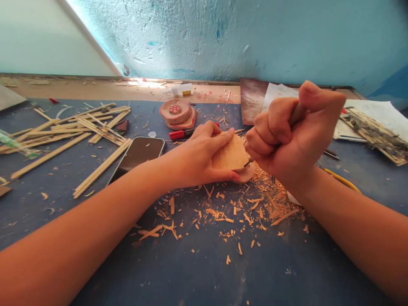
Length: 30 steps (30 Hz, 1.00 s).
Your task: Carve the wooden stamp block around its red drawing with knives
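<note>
My left hand [199, 155] grips a small flat piece of pale wood [230, 154] and holds it down on the dark blue table [197, 272]. My right hand [291, 136] is closed in a fist around a carving tool; only its tip [247, 162] shows, touching the right edge of the wood piece. A round pinkish disc [247, 173] lies under the wood. Wood shavings [242, 208] are scattered in front of both hands.
A black phone [138, 155] lies left of my left hand. Wooden sticks [79, 131] are spread at the left. Carved round pieces [177, 112] and a red pen [180, 134] sit behind. Papers and a board [376, 127] lie at the right, with a yellow tool [342, 180].
</note>
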Each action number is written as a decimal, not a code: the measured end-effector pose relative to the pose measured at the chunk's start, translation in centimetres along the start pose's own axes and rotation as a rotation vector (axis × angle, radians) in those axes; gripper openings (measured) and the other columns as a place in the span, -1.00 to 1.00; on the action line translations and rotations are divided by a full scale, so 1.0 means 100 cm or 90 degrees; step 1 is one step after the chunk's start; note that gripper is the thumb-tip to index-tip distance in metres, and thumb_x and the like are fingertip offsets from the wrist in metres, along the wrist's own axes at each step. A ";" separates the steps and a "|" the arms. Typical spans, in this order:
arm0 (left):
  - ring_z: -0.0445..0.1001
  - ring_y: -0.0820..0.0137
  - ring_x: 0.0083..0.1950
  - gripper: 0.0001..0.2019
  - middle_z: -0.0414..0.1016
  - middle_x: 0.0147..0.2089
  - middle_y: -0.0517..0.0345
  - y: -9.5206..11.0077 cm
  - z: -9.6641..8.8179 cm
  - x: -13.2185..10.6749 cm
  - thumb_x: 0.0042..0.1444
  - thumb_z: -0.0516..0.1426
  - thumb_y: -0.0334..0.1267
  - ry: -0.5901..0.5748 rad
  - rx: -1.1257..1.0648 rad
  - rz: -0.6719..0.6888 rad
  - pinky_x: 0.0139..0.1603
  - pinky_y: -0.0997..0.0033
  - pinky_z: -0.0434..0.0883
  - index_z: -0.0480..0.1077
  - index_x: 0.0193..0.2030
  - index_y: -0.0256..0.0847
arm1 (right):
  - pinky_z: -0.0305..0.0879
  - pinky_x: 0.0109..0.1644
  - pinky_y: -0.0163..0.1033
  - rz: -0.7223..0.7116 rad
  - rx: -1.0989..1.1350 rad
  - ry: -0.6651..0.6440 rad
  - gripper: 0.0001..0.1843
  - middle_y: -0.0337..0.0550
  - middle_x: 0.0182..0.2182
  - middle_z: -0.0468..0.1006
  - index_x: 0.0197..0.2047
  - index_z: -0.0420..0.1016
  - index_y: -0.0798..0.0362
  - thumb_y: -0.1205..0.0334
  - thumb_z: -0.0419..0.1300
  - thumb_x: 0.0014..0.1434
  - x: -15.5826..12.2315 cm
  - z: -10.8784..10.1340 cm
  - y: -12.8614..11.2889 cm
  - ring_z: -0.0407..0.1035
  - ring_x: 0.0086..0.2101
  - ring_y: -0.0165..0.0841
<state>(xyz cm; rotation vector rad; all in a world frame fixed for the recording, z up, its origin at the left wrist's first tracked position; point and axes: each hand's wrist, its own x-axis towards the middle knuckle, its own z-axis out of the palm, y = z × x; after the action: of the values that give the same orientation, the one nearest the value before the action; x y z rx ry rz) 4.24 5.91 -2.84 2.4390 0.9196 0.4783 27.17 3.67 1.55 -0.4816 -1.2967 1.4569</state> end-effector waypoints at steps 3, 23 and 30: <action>0.48 -0.10 0.38 -0.09 0.41 0.39 -0.21 0.002 -0.002 -0.001 0.24 0.51 0.33 -0.017 -0.004 -0.014 0.66 -0.23 0.39 0.56 0.59 -0.11 | -0.01 -0.64 -0.29 0.023 -0.003 -0.010 -0.22 -0.41 -0.71 -0.02 -0.68 0.19 -0.02 -0.15 0.52 0.31 -0.001 0.005 -0.003 -0.25 -0.67 -0.54; 0.44 -0.13 0.40 -0.02 0.37 0.41 -0.22 -0.009 0.002 0.001 0.19 0.42 0.51 -0.021 -0.037 -0.016 0.70 -0.30 0.34 0.59 0.57 -0.09 | 0.04 -0.61 -0.28 0.034 -0.077 -0.019 -0.22 -0.37 -0.71 -0.04 -0.69 0.12 -0.02 -0.17 0.42 0.34 0.000 0.010 -0.016 -0.23 -0.67 -0.50; 0.46 -0.09 0.36 -0.04 0.39 0.38 -0.21 -0.007 0.003 0.000 0.18 0.43 0.49 -0.007 -0.048 -0.009 0.68 -0.21 0.36 0.63 0.53 -0.11 | 0.07 -0.63 -0.18 -0.016 -0.102 0.056 -0.27 -0.35 -0.69 -0.10 -0.69 0.17 -0.06 -0.08 0.31 0.46 -0.008 0.021 -0.008 -0.26 -0.68 -0.46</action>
<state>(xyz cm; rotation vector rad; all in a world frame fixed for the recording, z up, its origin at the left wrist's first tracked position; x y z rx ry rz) 4.06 6.27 -3.49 2.3639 0.8986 0.4857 26.04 1.90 2.73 -0.6271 -1.3500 1.3020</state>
